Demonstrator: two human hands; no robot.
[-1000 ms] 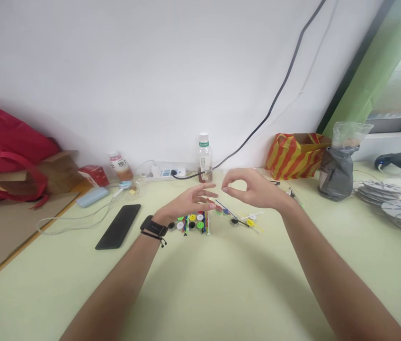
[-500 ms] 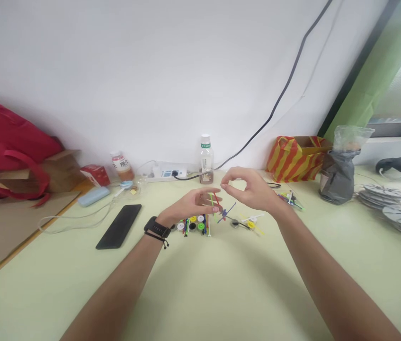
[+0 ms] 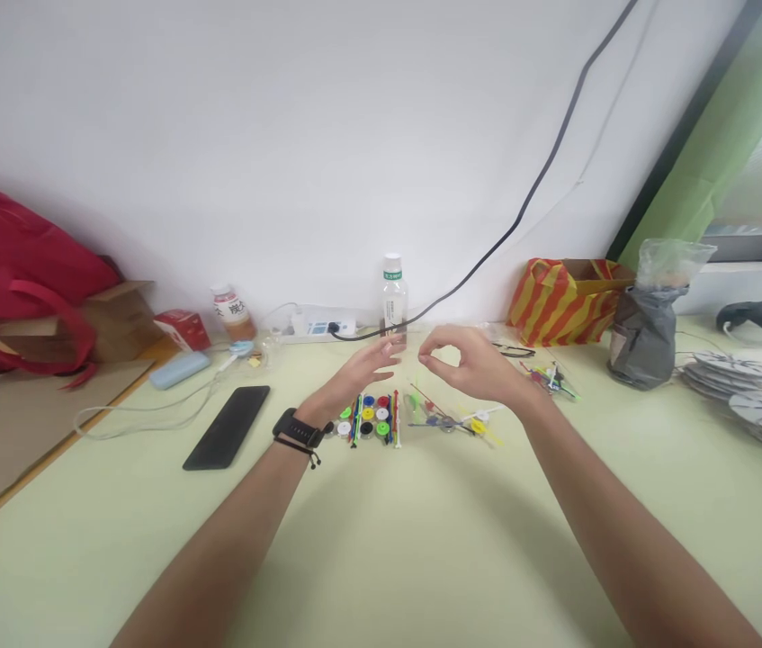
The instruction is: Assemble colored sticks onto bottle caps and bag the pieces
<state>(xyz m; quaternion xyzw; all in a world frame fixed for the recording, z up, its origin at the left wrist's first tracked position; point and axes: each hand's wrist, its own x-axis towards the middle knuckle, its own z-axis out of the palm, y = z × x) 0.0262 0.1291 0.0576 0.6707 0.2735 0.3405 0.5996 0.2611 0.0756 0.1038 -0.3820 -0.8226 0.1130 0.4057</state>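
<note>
My left hand (image 3: 357, 371) hung spread, empty — right hand (image 3: 471, 362) pinched in a ring, nothing showing. Discs (image 3: 368, 414) sat in rows beside sticks (image 3: 398, 418), probably to stay tidy — loose pieces (image 3: 479, 427) to their right.

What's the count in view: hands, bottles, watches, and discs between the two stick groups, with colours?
Hands: 2 (left hand, right hand)
Bottles: 2 (pink-capped bottle, white-capped bottle)
Watch: 1
Discs between stick groups: 6 (blue disc, red disc, yellow disc, white disc, black disc, green disc)
Total: 11
</note>
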